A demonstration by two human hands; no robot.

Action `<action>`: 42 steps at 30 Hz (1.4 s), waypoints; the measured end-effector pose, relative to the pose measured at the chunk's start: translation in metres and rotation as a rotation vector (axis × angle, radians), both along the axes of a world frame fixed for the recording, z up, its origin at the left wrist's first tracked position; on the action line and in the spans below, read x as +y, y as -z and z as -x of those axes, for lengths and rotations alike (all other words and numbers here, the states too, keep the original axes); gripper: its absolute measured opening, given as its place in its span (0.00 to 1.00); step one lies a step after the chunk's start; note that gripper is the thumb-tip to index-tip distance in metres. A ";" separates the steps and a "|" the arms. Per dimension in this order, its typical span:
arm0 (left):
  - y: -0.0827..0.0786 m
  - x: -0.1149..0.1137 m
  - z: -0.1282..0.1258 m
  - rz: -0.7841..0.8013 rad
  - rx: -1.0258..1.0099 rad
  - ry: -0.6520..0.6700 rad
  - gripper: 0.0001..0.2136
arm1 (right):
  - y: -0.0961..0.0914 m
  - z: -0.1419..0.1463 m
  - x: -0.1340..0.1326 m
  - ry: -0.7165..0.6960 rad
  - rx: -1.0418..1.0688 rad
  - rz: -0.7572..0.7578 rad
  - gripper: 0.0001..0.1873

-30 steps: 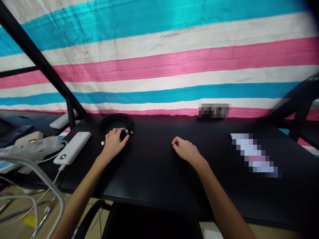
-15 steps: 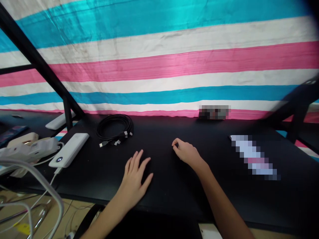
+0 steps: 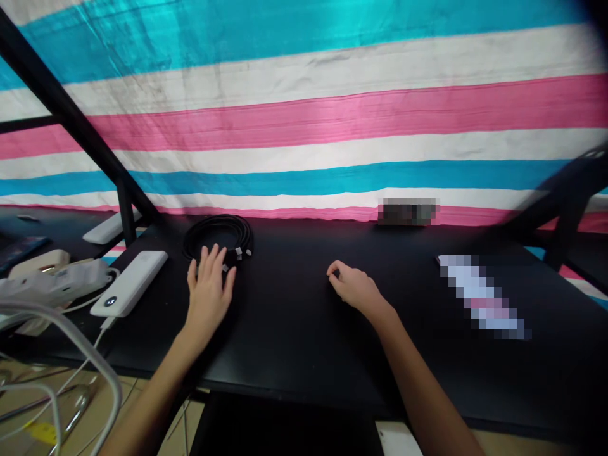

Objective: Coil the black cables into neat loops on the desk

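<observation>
A coil of black cables (image 3: 218, 231) with silver plug ends lies on the black table (image 3: 294, 329) at the back left. My left hand (image 3: 208, 292) hovers over its near edge, fingers stretched out and apart, fingertips covering some plug ends. My right hand (image 3: 354, 287) rests on the table in the middle, fingers curled in with thumb and forefinger pinched; I cannot make out anything in them.
A white power bank (image 3: 128, 283) with a lit button lies left of the coil, a white cable leading off it. More white chargers (image 3: 57, 282) and cords sit further left. A black metal frame post (image 3: 124, 218) stands behind. A striped cloth hangs at the back.
My left hand left the coil, drew back toward the table's near middle with fingers spread, and has now returned over the coil's near edge. My right hand has stayed put.
</observation>
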State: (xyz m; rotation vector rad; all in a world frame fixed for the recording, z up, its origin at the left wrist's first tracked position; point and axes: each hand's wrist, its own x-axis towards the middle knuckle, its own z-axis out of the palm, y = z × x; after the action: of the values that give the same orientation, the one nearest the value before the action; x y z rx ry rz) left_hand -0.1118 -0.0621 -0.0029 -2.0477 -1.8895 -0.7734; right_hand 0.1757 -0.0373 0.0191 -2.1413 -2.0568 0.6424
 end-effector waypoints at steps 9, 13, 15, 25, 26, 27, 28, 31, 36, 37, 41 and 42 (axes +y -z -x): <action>0.003 0.038 0.051 0.189 -0.050 0.015 0.17 | -0.002 -0.001 0.000 -0.006 0.041 0.009 0.10; -0.004 0.048 0.062 0.194 -0.109 0.057 0.13 | -0.003 -0.001 -0.001 -0.007 0.052 0.011 0.10; -0.006 0.052 0.066 0.189 -0.145 0.072 0.13 | -0.003 -0.001 -0.002 -0.007 0.054 0.009 0.10; -0.012 0.056 0.062 0.143 -0.248 0.055 0.14 | -0.005 0.000 -0.002 -0.012 0.056 0.006 0.10; -0.011 0.055 0.061 0.149 -0.249 0.070 0.14 | -0.005 0.000 -0.003 -0.014 0.057 0.004 0.10; -0.011 0.054 0.060 0.156 -0.250 0.085 0.13 | -0.005 0.000 -0.003 -0.016 0.057 0.002 0.10; -0.011 0.053 0.059 0.162 -0.250 0.098 0.13 | -0.005 0.000 -0.003 -0.016 0.057 0.000 0.10; -0.013 0.047 0.056 0.173 -0.239 0.114 0.12 | -0.005 0.000 -0.003 -0.014 0.052 -0.004 0.10; -0.012 0.043 0.054 0.185 -0.192 0.072 0.11 | -0.005 0.000 -0.003 -0.008 0.045 0.006 0.11; -0.011 0.043 0.054 0.185 -0.187 0.058 0.11 | -0.005 0.000 -0.003 -0.009 0.043 0.008 0.11; -0.003 0.049 0.060 0.164 -0.196 0.022 0.10 | -0.005 0.000 -0.003 -0.011 0.035 0.009 0.11; -0.002 0.050 0.061 0.152 -0.207 0.021 0.10 | -0.005 0.000 -0.003 -0.011 0.033 0.009 0.11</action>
State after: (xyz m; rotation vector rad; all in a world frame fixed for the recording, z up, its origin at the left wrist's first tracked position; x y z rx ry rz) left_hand -0.1733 -0.0117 -0.0009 -2.1534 -2.1000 -0.9042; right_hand 0.1755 -0.0402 0.0245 -2.1106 -2.0537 0.6846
